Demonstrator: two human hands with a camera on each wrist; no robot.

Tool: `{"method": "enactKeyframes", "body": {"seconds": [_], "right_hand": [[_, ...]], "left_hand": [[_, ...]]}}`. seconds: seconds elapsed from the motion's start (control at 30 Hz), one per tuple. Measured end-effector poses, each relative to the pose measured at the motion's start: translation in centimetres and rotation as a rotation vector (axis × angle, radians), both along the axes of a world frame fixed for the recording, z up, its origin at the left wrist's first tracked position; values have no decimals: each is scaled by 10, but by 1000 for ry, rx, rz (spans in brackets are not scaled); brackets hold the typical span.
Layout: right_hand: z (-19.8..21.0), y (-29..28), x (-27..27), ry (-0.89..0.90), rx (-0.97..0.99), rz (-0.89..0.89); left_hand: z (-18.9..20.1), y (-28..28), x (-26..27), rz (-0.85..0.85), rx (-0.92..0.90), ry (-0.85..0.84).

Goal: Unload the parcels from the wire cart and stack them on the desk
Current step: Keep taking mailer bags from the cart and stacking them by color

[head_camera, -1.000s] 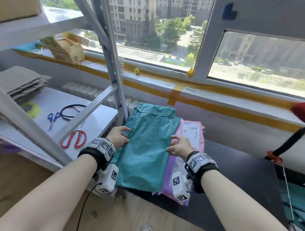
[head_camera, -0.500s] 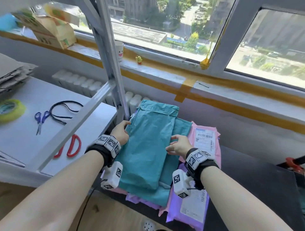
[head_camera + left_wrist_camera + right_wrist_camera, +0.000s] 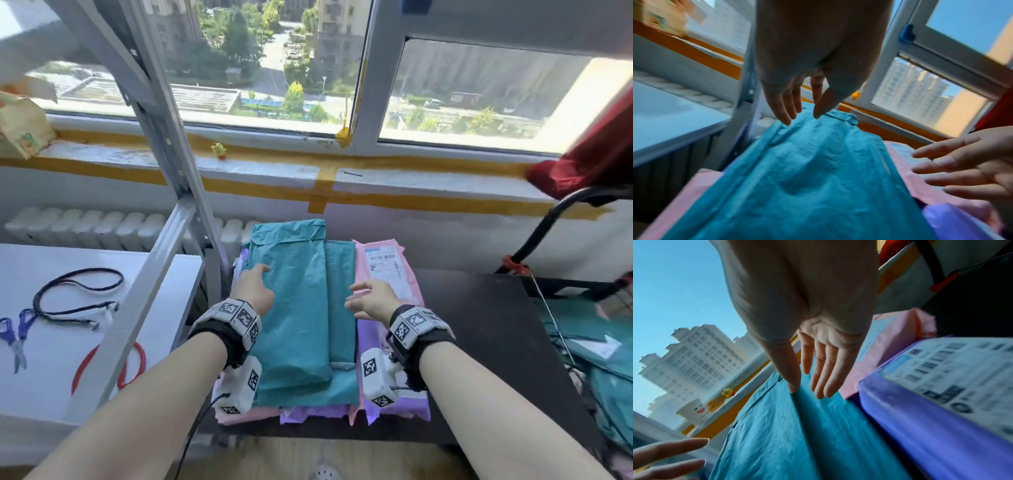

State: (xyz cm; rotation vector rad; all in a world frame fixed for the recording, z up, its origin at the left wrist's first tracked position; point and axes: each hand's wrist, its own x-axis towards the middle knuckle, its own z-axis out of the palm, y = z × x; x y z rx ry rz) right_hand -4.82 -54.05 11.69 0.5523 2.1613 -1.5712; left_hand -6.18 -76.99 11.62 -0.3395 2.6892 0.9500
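Note:
A teal parcel [image 3: 291, 308] [image 3: 807, 178] [image 3: 766, 434] lies on top of a stack on the black desk [image 3: 496, 342]. Under it are another teal parcel [image 3: 340, 301], a pink parcel with a label [image 3: 383, 263] and a purple one [image 3: 404, 404] [image 3: 920, 418]. My left hand [image 3: 255, 284] [image 3: 797, 107] hovers open over the top parcel's left edge, fingers straight. My right hand [image 3: 370, 296] [image 3: 813, 379] is open just right of it, fingers spread, holding nothing. The wire cart [image 3: 561, 342] stands at the right with teal parcels [image 3: 613, 394] in it.
A grey metal shelf post [image 3: 171, 137] and its diagonal brace [image 3: 150, 274] stand left of the stack. The white shelf [image 3: 51, 342] holds scissors and a black cord. A red cloth [image 3: 589, 154] hangs at the upper right. The windowsill runs behind.
Both hands held the teal parcel by its edges and set it on the stack. Now they have let go and lifted off with fingers straightened.

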Motion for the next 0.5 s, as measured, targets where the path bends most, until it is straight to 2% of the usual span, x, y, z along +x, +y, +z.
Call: {"method": "enactKeyframes", "body": {"seconds": [0.23,0.37,0.5], "right_hand": [[19,65,77,79,24,-217],[29,125,134,81,29,-407],[35,193,194,79,50,-567]], "left_hand": [[22,95,14,-295,132,46],[32,175,33,-475,177,58],[41,266,65,-669,147,98]]}}
